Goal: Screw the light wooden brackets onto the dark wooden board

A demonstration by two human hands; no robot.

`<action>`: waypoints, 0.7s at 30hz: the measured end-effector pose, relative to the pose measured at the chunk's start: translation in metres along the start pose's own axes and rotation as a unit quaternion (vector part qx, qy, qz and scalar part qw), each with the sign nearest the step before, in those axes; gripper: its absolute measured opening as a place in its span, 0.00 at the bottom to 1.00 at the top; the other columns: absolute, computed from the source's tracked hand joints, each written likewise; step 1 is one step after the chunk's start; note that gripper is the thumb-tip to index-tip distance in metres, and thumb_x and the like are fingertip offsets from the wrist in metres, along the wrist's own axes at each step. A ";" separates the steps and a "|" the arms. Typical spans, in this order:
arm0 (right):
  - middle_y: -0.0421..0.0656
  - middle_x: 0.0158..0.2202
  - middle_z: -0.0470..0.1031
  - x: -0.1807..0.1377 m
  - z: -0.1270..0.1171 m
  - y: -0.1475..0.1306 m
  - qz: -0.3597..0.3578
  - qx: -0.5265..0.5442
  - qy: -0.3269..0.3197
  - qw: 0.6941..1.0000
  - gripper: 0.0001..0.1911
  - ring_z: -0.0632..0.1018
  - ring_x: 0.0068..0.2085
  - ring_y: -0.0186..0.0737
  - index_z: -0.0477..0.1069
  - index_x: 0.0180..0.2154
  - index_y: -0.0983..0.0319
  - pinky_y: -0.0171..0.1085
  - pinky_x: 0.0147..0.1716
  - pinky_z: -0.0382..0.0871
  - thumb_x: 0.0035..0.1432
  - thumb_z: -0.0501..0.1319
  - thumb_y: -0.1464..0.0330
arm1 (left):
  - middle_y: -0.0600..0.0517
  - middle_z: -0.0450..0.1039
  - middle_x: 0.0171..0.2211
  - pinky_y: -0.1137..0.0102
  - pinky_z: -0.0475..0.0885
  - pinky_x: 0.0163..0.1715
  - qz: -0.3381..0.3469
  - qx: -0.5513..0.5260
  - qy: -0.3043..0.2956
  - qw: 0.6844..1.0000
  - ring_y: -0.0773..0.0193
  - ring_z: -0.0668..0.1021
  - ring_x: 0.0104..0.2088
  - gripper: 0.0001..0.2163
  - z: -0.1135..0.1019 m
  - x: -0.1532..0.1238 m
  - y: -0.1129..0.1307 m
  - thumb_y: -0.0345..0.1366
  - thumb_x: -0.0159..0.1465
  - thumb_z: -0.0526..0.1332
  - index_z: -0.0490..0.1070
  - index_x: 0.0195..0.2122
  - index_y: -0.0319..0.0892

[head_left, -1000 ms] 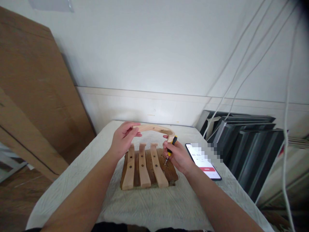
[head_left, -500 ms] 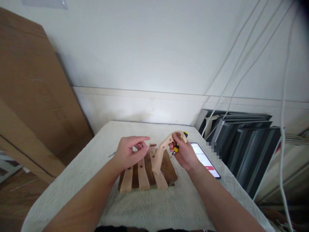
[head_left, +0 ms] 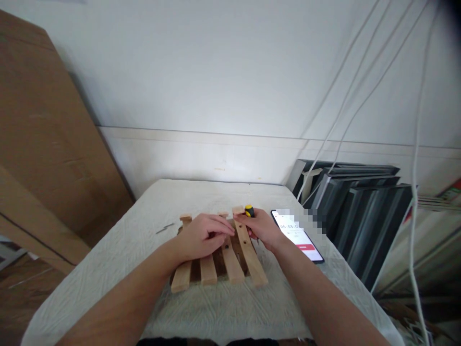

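Note:
Several pale wooden slats with curled far ends lie side by side across a dark brown board [head_left: 219,265] on the table. The rightmost slat [head_left: 255,262] has dark holes and lies slanted at the board's right side. My right hand [head_left: 265,228] grips this slat's far part, with a screwdriver [head_left: 249,210] with a yellow and black handle tucked in the same hand. My left hand [head_left: 205,235] lies over the left and middle slats, fingers stretched to the right near the third slat [head_left: 232,264]. It hides the middle of the left slats.
Thin metal pieces [head_left: 165,228] lie left of the board on the white tablecloth [head_left: 216,315]. A phone [head_left: 304,245] with a timer lies at the right. Dark grey panels [head_left: 370,230] stand beyond the table's right edge; cardboard [head_left: 61,125] leans at the left.
My right hand has lowered the raised slat from above the board to its right side, beside the others. My left hand has moved right and down over the slats.

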State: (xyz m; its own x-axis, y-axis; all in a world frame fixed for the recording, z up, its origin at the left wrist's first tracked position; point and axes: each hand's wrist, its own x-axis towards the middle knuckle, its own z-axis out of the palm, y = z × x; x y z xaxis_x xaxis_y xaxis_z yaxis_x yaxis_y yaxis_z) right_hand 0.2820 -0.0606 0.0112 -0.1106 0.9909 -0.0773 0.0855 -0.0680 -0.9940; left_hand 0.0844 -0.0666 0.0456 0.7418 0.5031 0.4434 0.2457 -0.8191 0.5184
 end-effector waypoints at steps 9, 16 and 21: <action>0.36 0.21 0.61 0.009 -0.004 0.013 -0.029 -0.093 0.002 0.995 0.20 0.60 0.23 0.31 0.65 0.25 0.61 0.33 0.21 0.52 0.49 0.61 0.50 | 0.50 0.80 0.33 0.74 0.71 0.38 -0.092 -0.018 -0.039 0.995 0.66 0.79 0.34 0.12 -0.004 0.001 -0.008 0.27 0.60 0.54 0.78 0.34 0.39; 0.38 0.22 0.66 0.012 -0.002 0.015 -0.054 -0.135 0.029 0.989 0.18 0.64 0.24 0.33 0.71 0.27 0.63 0.34 0.24 0.56 0.52 0.59 0.53 | 0.51 0.79 0.32 0.73 0.70 0.36 -0.165 -0.002 -0.007 0.986 0.66 0.78 0.33 0.12 -0.009 0.000 -0.014 0.28 0.59 0.54 0.78 0.33 0.39; 0.39 0.22 0.67 0.011 0.001 0.013 -0.062 -0.160 0.011 0.985 0.11 0.64 0.23 0.32 0.71 0.28 0.62 0.33 0.22 0.54 0.51 0.59 0.60 | 0.49 0.79 0.33 0.72 0.71 0.35 -0.200 -0.008 0.005 0.980 0.65 0.77 0.33 0.11 -0.013 -0.001 -0.019 0.31 0.60 0.55 0.78 0.35 0.39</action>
State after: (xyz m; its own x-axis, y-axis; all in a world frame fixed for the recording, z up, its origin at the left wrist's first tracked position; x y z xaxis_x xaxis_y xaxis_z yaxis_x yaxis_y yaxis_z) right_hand 0.2812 -0.0506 -0.0025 -0.1190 0.9917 0.0492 0.3799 0.0912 -0.9205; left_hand 0.0708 -0.0481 0.0455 0.5821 0.7854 0.2105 0.5046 -0.5520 0.6638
